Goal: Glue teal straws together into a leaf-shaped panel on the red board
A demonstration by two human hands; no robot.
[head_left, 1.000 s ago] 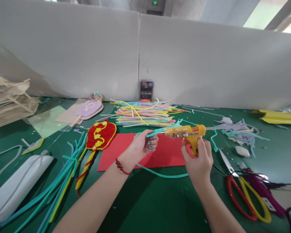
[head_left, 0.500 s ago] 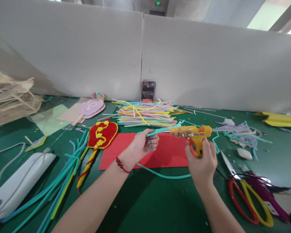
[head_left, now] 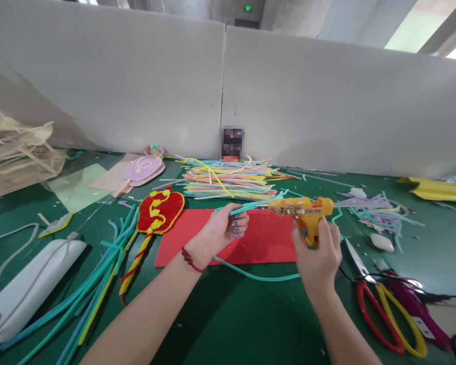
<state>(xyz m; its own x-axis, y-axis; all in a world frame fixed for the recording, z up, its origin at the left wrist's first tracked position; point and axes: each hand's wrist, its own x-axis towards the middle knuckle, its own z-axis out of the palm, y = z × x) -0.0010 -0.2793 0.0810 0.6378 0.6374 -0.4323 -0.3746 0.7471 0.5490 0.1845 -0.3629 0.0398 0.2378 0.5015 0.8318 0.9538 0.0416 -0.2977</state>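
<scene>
Above the flat red foam sheet (head_left: 262, 243) on the green tabletop (head_left: 228, 314), my left grip (head_left: 222, 230) is closed around one end of a thin teal fuzzy stem (head_left: 251, 206), which slants up to the nozzle of the yellow plastic glue gun (head_left: 307, 209). My right grip (head_left: 319, 253) wraps that gun's handle over the sheet's right edge. Behind the sheet lies a pile of pastel stems (head_left: 228, 182); right of it, red-and-yellow-handled scissors (head_left: 367, 274).
</scene>
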